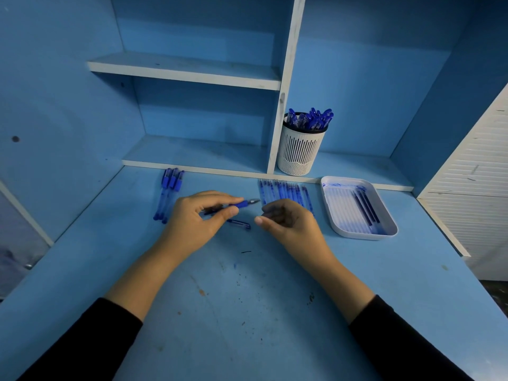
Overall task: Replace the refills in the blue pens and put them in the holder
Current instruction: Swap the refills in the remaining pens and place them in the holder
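Over the desk, left hand grip pinching blue pen, right hand curled, hold unclear

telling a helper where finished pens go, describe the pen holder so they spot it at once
Find the white upright divider of the blue shelving. The pen holder stands at its foot, just to its right, on the low ledge. It is the only upright container: a white slotted cup with a dark rim, full of blue-capped pens, unlike the flat white tray nearby.

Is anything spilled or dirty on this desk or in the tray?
Yes. Blue ink is smeared along the far inner wall of the white tray, and dark specks and a brown stain mark the desk.
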`<state>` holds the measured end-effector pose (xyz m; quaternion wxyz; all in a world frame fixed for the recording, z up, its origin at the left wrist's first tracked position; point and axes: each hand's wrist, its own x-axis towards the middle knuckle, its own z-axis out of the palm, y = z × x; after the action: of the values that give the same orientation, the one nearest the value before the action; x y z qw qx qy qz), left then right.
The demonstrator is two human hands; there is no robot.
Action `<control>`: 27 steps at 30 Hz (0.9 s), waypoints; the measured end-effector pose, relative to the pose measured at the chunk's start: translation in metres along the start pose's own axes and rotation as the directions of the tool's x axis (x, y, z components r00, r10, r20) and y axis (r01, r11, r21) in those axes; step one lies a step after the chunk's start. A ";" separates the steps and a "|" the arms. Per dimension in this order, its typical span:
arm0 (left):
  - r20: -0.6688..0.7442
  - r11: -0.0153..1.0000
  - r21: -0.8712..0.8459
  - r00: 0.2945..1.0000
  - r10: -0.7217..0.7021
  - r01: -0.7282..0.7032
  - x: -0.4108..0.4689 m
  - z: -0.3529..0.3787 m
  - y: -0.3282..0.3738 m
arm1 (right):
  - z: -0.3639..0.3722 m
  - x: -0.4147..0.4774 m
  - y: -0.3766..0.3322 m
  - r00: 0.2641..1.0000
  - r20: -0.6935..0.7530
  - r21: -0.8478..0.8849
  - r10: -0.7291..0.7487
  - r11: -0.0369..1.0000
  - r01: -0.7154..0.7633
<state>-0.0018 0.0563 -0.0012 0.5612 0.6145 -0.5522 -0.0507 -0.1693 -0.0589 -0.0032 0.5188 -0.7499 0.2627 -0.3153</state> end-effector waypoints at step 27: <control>0.085 0.990 0.139 0.996 -0.042 0.030 -0.002 -0.004 -0.013 | -0.013 0.010 -0.001 0.979 -0.072 -0.269 -0.191 0.949 0.165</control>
<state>0.0083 0.0568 -0.0108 0.4918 0.6588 -0.5671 -0.0494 -0.1722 -0.0737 0.0032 0.3715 -0.8162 0.2582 -0.3595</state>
